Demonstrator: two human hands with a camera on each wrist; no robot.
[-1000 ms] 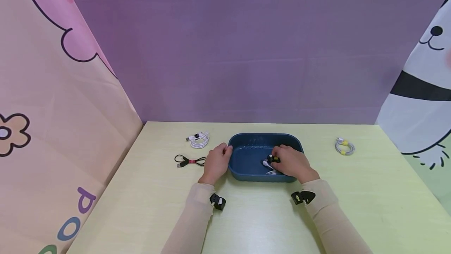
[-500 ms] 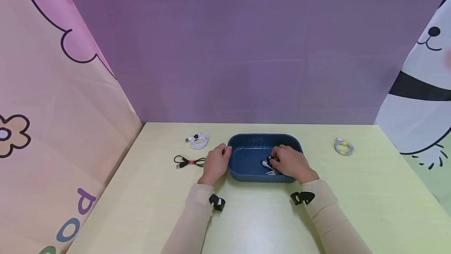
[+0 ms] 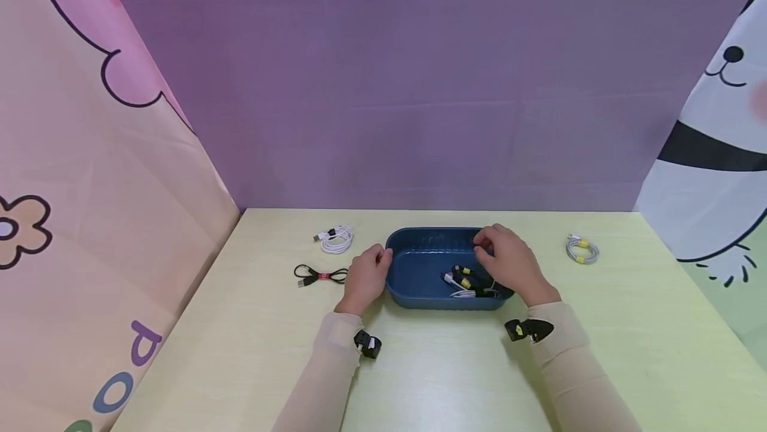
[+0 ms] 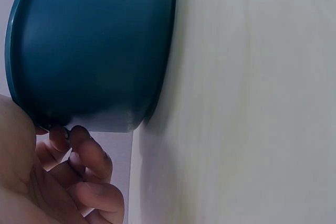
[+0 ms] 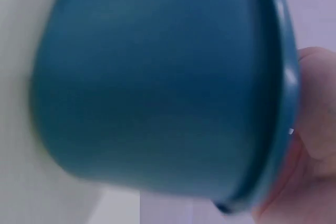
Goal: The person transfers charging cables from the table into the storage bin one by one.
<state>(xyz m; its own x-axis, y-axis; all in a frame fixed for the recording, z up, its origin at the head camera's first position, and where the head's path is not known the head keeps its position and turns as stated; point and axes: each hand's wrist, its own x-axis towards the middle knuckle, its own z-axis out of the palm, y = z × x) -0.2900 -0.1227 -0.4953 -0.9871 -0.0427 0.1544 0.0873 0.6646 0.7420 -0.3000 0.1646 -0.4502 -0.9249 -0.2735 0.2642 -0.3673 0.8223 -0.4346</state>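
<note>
A dark blue plastic tray (image 3: 413, 301) stands on the table, and my left hand (image 3: 367, 277) grips its left rim. In the left wrist view the curled fingers (image 4: 94, 163) meet the tray's outer end. Above the right end of the tray is my right hand (image 3: 509, 262), loosely bent with nothing visible in its fingers; it hides part of the rim. Bundled cables lie in the tray's right half: a black cable with yellow ties (image 3: 464, 275) and a white cable (image 3: 464, 293), partly overlapping.
Left of the tray lie a coiled white cable (image 3: 337, 240) and a black USB cable with a red tie (image 3: 323, 276). A grey cable with yellow ties (image 3: 582, 249) lies to the right. A purple cloth (image 3: 383, 86) hangs behind the pale table (image 3: 431, 372).
My right hand has let go of the black cable and moved up and right over the tray's right rim, uncovering the cables. The left hand stays at the left rim.
</note>
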